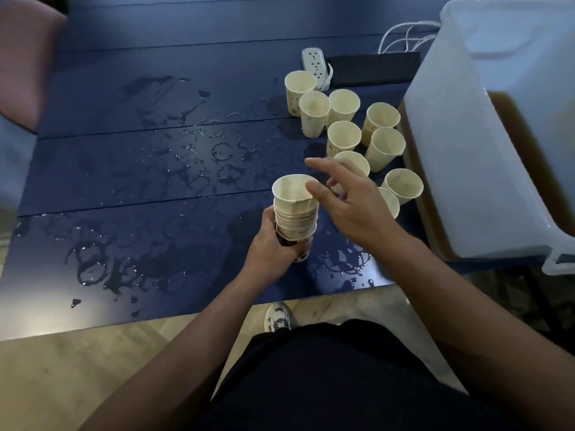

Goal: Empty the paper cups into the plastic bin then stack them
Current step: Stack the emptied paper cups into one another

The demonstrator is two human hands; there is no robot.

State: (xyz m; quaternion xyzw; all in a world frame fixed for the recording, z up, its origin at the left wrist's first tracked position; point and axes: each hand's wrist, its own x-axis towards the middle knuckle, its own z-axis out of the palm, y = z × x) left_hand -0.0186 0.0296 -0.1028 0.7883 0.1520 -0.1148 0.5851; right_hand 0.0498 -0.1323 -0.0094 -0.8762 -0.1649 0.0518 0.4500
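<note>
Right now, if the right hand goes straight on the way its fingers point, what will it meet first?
Probably the loose paper cup just beyond the right hand. The fingers point up and left across the table, and that cup stands partly hidden behind them. Depth is unclear, so the hand may pass above its rim.

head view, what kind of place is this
Probably an indoor room, perhaps a home or a makeshift workspace: a wet dark blue table on a wood-patterned floor, with a white power strip and a pink cushion.

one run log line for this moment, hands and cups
left hand: grips stack of nested cream paper cups | right hand: open above loose upright cream paper cups | white plastic bin: right of cups
</note>
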